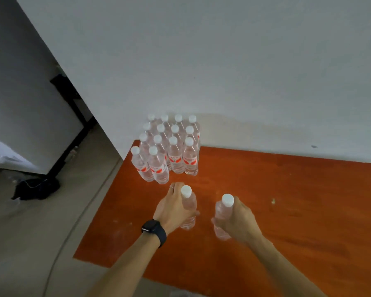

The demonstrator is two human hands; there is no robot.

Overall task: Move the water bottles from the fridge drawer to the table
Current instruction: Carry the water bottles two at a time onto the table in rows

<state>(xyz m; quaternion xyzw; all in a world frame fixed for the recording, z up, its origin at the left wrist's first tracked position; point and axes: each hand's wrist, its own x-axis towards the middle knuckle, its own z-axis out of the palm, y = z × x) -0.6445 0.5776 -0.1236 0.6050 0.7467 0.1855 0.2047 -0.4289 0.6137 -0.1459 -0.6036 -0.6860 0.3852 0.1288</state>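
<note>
The person's left hand (173,205) is gripping a clear plastic water bottle with a white cap (190,203), its fingers curling round the body just below the cap. The right hand (239,219) is wrapping round a second clear, white-capped water bottle (221,211) in the same way. Both bottles are standing upright near the middle of the orange-brown wooden counter (287,200), close beside each other but apart; whether their bases are touching the surface cannot be told. At the far left corner of the counter, a group of matching clear bottles with red labels (176,159) is standing in tight rows against the white wall (223,71). A black smartwatch (153,231) is sitting on the left wrist. On the beige floor (30,232) to the left, a dark bag (38,188) is lying.
</note>
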